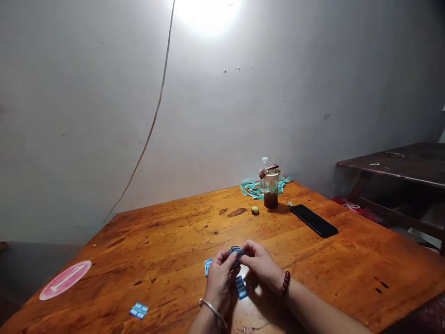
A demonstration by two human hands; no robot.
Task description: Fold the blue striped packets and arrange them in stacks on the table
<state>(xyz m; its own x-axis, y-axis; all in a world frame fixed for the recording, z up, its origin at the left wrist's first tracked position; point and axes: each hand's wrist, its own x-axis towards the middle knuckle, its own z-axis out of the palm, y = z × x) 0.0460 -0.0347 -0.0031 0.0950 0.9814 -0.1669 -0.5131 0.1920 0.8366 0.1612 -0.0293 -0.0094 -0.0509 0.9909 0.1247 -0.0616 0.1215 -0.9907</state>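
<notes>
My left hand and my right hand meet above the table near its front. Both are closed, thumbs and fingers pinching a small flat blue-and-white piece. Fingers cover much of it, so its exact kind does not show. Just below the hands lies a similar blue-and-white striped piece. Another blue-and-white piece sits beside my left hand, partly covered by it. Farther left, a blue-and-white square piece rests flat on the wood.
The wooden table stands against a wall. A black phone lies at the right. Behind it are a lidded cup of dark contents, a teal ribbon, a clear bottle and a small yellowish object. A pink sticker marks the left.
</notes>
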